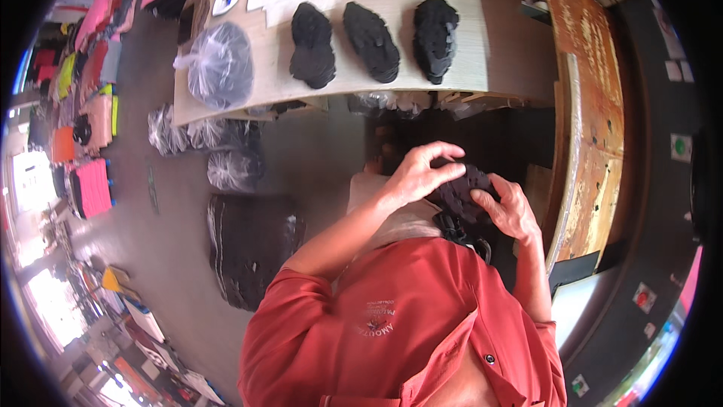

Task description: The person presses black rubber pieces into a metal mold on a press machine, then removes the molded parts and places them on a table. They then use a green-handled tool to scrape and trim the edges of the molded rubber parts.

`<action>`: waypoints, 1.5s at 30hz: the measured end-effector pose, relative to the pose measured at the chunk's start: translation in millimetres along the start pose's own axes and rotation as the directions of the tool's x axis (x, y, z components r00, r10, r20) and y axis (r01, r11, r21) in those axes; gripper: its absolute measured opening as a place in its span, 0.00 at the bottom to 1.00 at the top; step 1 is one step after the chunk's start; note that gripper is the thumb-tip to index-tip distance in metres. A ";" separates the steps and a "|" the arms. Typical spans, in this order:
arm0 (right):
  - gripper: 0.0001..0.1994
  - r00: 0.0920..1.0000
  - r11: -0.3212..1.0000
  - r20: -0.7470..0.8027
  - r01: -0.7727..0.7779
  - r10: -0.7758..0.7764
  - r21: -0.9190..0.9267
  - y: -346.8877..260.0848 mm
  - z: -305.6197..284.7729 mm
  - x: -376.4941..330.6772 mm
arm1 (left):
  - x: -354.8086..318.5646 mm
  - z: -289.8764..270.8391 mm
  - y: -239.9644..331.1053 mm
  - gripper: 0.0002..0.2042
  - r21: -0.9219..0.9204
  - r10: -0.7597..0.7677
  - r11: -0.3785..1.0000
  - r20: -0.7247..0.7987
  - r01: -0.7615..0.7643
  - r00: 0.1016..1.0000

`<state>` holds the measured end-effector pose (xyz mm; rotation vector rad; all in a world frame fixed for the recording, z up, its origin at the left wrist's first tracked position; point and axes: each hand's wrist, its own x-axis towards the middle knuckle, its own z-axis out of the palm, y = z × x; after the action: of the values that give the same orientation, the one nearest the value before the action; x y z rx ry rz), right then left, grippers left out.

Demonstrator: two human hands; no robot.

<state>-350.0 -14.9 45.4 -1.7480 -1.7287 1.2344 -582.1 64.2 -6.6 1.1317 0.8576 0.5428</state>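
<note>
Item: one black bundle (468, 190), apparently layered pieces, held off the surface (471, 57), below its near edge, toward its right corner. Right hand (510, 207): grasping the bundle's right side, thumb on top. Left hand (425, 173): thumb and forefinger parted at the bundle's upper left; whether its hidden fingers grip, we cannot tell. Items along the near edge: clear plastic bag (218, 68) at the left corner, then left stack (312, 45), middle stack (371, 42), right stack (435, 39), all black. Handling, in our judgement: we should keep the right pinch firm, work the layers lightly with the left thumb, and keep edges flush against slipping.
</note>
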 end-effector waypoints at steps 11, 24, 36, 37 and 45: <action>0.16 0.988 0.889 0.010 -0.140 0.151 0.436 -35.0 84.2 104.3 | 11.7 -65.7 -28.0 0.18 -0.578 -0.083 0.796 -0.398 -0.179 0.914; 0.19 0.997 0.853 -0.017 -0.052 0.071 0.519 -40.9 80.5 184.0 | 52.0 -86.9 46.4 0.27 -0.192 -0.060 0.977 -0.666 -0.094 0.744; 0.26 0.993 0.715 -0.026 -0.067 0.118 0.696 -135.0 160.8 358.8 | 135.2 -307.4 50.7 0.19 0.199 0.193 0.977 -0.705 -0.071 0.682; 0.27 0.988 0.745 -0.019 -0.106 0.156 0.658 -139.6 166.6 373.2 | 143.4 -323.4 50.1 0.19 0.229 0.177 0.973 -0.695 -0.019 0.697; 0.32 0.945 0.766 -0.073 -0.212 0.320 0.606 -151.6 132.8 373.5 | 167.9 -330.5 54.6 0.23 0.037 0.047 0.999 -0.515 -0.033 0.856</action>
<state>-600.4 321.0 -22.6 -1.6672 -0.8600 1.4838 -752.5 392.9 -64.5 1.0416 1.3106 0.8974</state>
